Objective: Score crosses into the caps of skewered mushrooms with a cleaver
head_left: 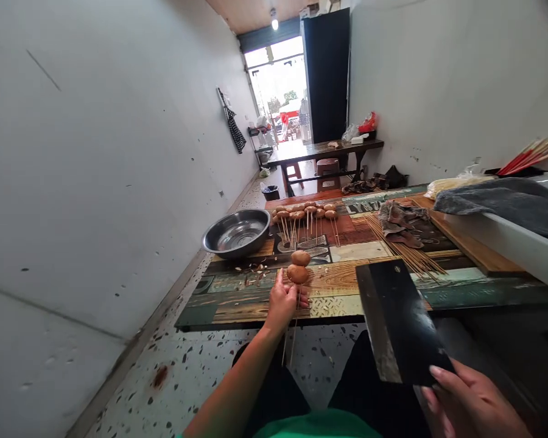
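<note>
At a patchwork-patterned table (347, 292) in a narrow white-walled room, my left hand (283, 301) is closed around a pair of thin bamboo skewers (290, 340), fingers curled tight on the sticks, whose lower ends hang past the table edge over my lap. Two brown mushroom caps (299, 266) sit on the skewer tips just above my fingers, one stacked beyond the other, over the near part of the tabletop. My right hand (470, 404), low at the frame's corner, grips the handle end of a broad dark cleaver (397, 319), fingers wrapped around it; the blade tilts up and away over the table's near edge, well apart from the caps. Farther along the table lies a row of finished mushroom skewers (304, 216), with a steel bowl (237, 234) just to their left and a loose bundle of bare skewers (406, 249) to their right. Small scraps (251, 274) dot the wood near the bowl.
</note>
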{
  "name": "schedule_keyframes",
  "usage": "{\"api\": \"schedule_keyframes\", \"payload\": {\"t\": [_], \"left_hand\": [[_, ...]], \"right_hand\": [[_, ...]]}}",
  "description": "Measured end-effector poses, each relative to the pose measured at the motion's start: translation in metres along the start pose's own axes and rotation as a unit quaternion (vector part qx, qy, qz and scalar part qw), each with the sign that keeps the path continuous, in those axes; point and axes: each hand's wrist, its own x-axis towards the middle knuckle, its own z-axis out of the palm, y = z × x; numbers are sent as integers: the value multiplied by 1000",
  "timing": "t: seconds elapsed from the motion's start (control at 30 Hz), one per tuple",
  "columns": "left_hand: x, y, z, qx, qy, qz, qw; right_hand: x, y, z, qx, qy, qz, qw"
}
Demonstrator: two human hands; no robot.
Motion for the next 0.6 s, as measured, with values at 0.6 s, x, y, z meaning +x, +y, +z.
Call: {"api": "schedule_keyframes", "payload": {"t": [0.6], "left_hand": [[9, -14, -29, 420, 77, 228, 875]], "right_hand": [[21, -26, 65, -80, -14, -26, 996]]}}
